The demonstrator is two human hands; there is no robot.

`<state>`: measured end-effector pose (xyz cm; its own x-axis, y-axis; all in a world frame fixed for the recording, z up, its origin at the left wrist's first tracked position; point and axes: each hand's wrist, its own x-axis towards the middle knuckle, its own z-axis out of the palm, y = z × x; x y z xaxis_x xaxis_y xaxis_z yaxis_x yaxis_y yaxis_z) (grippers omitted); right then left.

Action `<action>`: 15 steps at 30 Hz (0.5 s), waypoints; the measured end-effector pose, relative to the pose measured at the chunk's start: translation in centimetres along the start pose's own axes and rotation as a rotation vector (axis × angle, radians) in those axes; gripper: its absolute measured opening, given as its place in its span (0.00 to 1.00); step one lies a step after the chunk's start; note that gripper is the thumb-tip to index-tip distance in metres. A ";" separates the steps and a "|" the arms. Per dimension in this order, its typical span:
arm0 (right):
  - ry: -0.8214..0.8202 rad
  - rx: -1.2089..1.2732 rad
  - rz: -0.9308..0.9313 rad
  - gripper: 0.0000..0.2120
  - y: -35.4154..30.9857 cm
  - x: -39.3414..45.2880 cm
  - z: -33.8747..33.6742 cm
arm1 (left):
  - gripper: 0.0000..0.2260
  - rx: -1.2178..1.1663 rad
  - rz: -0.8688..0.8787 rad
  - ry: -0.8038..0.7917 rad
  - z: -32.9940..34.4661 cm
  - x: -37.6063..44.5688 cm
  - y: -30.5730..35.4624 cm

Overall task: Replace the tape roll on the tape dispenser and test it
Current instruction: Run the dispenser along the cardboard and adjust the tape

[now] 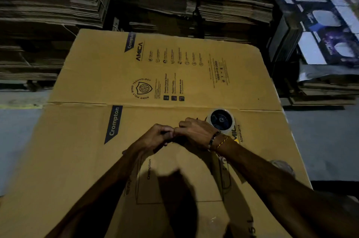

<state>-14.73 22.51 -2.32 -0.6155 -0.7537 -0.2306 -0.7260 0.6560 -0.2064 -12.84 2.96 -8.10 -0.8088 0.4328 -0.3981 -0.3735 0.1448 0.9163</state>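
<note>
My hands, left hand and right hand, meet fingertip to fingertip, pinching something too dark to make out; the tape roll on its dispenser lies just beyond my right wrist, nearer that hand.

One head-worn view looks forward and down, close over the flattened carton.

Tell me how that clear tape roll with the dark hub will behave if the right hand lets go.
The clear tape roll with the dark hub stands on edge on the flattened brown cardboard carton, so it would probably roll or tip. Its glossy surface may be slippery. The right hand hides any support.
</note>
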 end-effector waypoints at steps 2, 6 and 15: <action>-0.032 -0.010 0.012 0.15 -0.1 0.0 -0.2 | 0.09 -0.094 -0.007 -0.035 0.2 0.0 0.0; -0.033 0.022 0.027 0.12 -0.2 0.1 -0.3 | 0.06 -0.135 -0.008 -0.005 0.8 0.4 0.1; -0.163 0.310 0.201 0.09 1.2 1.2 -2.9 | 0.06 0.054 0.153 0.120 2.6 1.0 0.0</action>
<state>-17.24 22.25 -0.09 -0.6610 -0.6095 -0.4378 -0.4544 0.7893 -0.4129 -12.43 5.67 -8.39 -0.9037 0.3448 -0.2537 -0.2201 0.1341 0.9662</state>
